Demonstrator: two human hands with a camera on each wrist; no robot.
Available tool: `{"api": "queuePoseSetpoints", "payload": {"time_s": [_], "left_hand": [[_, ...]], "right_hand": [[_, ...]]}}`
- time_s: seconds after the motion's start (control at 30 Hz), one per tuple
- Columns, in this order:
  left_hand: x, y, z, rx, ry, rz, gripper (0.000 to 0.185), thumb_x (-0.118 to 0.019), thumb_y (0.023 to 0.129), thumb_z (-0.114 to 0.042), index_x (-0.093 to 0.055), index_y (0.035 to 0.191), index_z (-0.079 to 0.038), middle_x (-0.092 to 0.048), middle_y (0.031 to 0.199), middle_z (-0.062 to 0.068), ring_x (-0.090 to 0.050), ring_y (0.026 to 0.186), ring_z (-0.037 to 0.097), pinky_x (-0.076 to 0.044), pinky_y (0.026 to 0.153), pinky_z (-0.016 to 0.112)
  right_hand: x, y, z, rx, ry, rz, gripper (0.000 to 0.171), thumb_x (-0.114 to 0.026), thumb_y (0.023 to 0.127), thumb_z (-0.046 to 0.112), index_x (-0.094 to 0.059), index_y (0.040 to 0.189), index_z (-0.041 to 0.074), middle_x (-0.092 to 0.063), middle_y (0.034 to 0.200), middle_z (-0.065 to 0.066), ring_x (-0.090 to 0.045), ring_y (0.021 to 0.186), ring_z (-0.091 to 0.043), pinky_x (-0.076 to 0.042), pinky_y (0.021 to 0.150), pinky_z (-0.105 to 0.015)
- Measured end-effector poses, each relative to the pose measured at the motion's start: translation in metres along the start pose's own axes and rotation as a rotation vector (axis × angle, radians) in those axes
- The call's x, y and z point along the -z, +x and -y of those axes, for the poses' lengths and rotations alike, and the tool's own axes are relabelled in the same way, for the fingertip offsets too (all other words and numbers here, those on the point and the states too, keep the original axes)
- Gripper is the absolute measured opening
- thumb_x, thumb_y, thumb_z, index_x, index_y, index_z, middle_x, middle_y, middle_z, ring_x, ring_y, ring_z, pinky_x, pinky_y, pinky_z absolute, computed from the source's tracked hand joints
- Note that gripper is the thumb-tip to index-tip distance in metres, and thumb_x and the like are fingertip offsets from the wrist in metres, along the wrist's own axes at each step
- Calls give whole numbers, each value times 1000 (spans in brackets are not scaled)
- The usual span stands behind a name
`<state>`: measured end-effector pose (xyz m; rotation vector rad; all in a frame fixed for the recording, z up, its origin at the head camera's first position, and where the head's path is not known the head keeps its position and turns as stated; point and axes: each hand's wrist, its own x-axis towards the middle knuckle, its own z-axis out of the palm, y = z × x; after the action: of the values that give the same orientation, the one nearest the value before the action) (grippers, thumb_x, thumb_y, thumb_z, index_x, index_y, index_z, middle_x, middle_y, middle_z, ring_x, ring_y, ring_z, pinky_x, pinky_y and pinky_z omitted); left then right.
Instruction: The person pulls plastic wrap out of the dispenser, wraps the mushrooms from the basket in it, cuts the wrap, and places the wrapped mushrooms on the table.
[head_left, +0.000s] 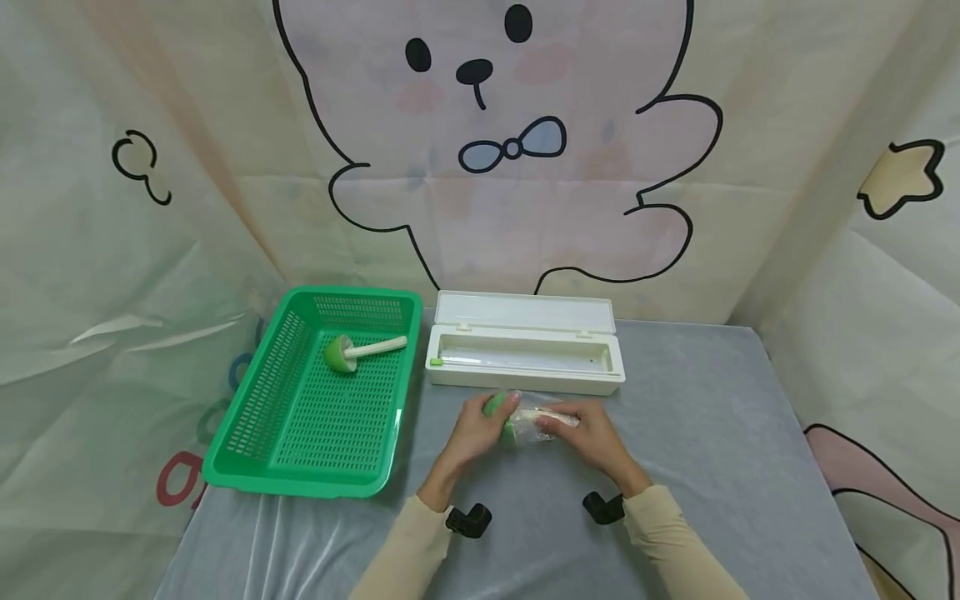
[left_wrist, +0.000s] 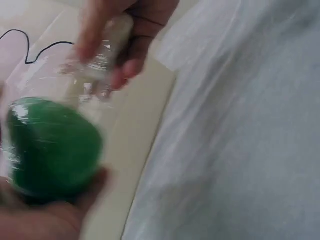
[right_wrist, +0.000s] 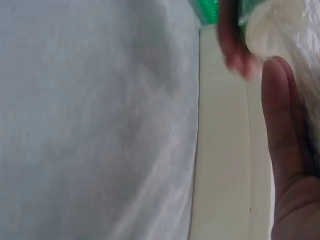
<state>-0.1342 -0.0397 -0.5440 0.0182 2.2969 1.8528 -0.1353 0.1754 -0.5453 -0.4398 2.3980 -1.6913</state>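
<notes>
Both hands hold a green-capped, white-stemmed mushroom-shaped thing [left_wrist: 57,145], with clear plastic film wrapped over it. My left hand [head_left: 478,429] grips the green cap, seen at the lower left of the left wrist view. My right hand [head_left: 592,433] pinches the stem [head_left: 555,414] and the film [left_wrist: 100,62] around it. In the right wrist view the right thumb [right_wrist: 280,115] lies along the film-covered stem. The held thing is over the table, just in front of a long white box [head_left: 525,385] with its lid raised.
A green plastic basket [head_left: 225,467] stands to the left, with another green-capped, white-stemmed mushroom-shaped thing [head_left: 341,354] lying in it. The box's lid [head_left: 525,312] leans back towards the printed curtain [head_left: 600,208]. Grey cloth [head_left: 720,433] covers the table.
</notes>
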Motion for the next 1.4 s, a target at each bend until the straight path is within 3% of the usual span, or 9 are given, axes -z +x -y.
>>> {"api": "queuePoseSetpoints", "payload": {"time_s": [0.13, 0.33, 0.53, 0.87, 1.0, 1.1, 1.2, 1.3, 1.4], "left_hand": [[-4, 1, 0, -134, 24, -27, 56, -71, 96, -37, -59, 139, -4, -62, 131, 14, -61, 114, 27, -52, 91, 46], [-3, 2, -2, -49, 107, -87, 43, -68, 98, -37, -69, 121, -1, -70, 108, 12, -64, 90, 20, -54, 73, 37], [-1, 3, -9, -98, 158, -66, 56, -74, 93, -41, -63, 132, -3, -67, 117, 15, -63, 95, 23, -55, 74, 37], [1, 3, -5, -72, 155, -35, 34, -71, 96, -30, -72, 114, -1, -69, 93, 4, -59, 75, 12, -50, 63, 30], [3, 2, -6, -85, 201, 21, 47, -73, 95, -37, -68, 124, 0, -69, 106, 10, -62, 87, 18, -54, 69, 34], [9, 2, -8, -83, 189, 31, 64, -72, 94, -44, -59, 139, -1, -65, 129, 15, -63, 111, 28, -55, 89, 43], [22, 2, -9, -105, 92, -89, 69, -74, 93, -42, -54, 144, 0, -58, 142, 16, -55, 130, 35, -47, 105, 49], [40, 5, -8, -184, 9, -333, 61, -78, 92, -31, -57, 140, 3, -59, 141, 17, -52, 134, 34, -42, 109, 49], [59, 9, -6, -251, 47, -569, 54, -79, 92, -22, -62, 135, 4, -61, 137, 20, -53, 133, 34, -41, 110, 50]], "right_hand": [[0, 0, 0, -58, 114, 3, 25, -71, 97, 16, -76, 110, -4, -75, 105, -17, -74, 81, -20, -59, 75, -32], [0, -1, 7, 37, -114, 22, 29, -81, 89, 22, -78, 110, 3, -75, 106, -11, -70, 85, -12, -57, 69, -28], [-2, -1, 9, 41, -49, 13, 22, -76, 93, 17, -78, 105, -1, -76, 90, -10, -74, 73, -22, -60, 68, -42], [-5, -3, 19, 56, -173, 20, 29, -80, 90, 23, -78, 110, 3, -76, 107, -10, -71, 99, -21, -57, 77, -28], [-9, -6, 19, 53, -175, -24, 17, -80, 90, 18, -81, 101, 5, -77, 99, -6, -73, 92, -18, -58, 78, -30], [-12, -8, 16, 30, -132, -114, 15, -81, 87, 14, -81, 99, 4, -77, 97, -6, -72, 89, -14, -58, 79, -28], [-13, -10, 11, 24, -101, -210, 17, -83, 85, 11, -81, 99, 2, -77, 96, -9, -72, 86, -13, -58, 72, -25], [-12, -13, 7, 20, -84, -288, 20, -84, 84, 10, -80, 101, 2, -77, 97, -11, -72, 84, -12, -56, 65, -23], [-9, -16, 6, 16, -67, -347, 20, -83, 84, 10, -80, 102, 1, -77, 97, -13, -71, 85, -10, -55, 62, -20]]}}
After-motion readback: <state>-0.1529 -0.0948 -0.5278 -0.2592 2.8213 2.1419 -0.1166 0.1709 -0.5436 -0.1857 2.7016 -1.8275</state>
